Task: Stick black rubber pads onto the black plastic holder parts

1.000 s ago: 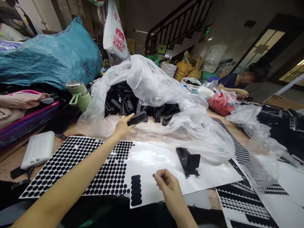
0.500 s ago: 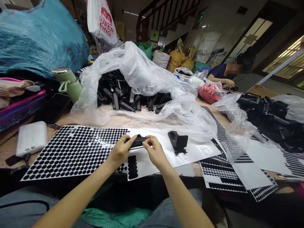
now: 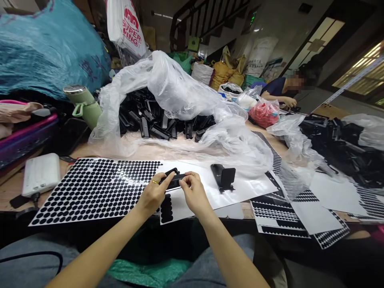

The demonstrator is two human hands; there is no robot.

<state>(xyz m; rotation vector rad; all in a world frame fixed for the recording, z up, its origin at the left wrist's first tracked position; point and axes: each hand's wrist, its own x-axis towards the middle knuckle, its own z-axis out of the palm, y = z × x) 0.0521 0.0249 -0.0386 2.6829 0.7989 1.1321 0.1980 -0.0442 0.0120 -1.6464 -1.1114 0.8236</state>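
Between my hands, above the white backing sheet, is a black plastic stand part (image 3: 175,182) with a flat panel. My left hand (image 3: 153,194), a ring on one finger, grips its left end. The thumb and fingers of my right hand (image 3: 193,192) pinch its right end. Just to the right, a black folding stand (image 3: 223,177) is set down on the white sheet. Left of my hands spreads a sheet of round black stickers (image 3: 96,188). A small strip of black stickers (image 3: 166,209) lies below the part.
An open clear plastic bag (image 3: 180,88) full of black plastic parts (image 3: 150,120) stands behind my hands. A green flask (image 3: 84,108) and a white power bank (image 3: 41,175) are at left. More sticker sheets (image 3: 279,218) lie right. A person (image 3: 279,90) works farther back.
The black part has tilted in my hands, with more of a frame now showing at its upper left. My left index finger lies further along it. The camera view has shifted slightly.
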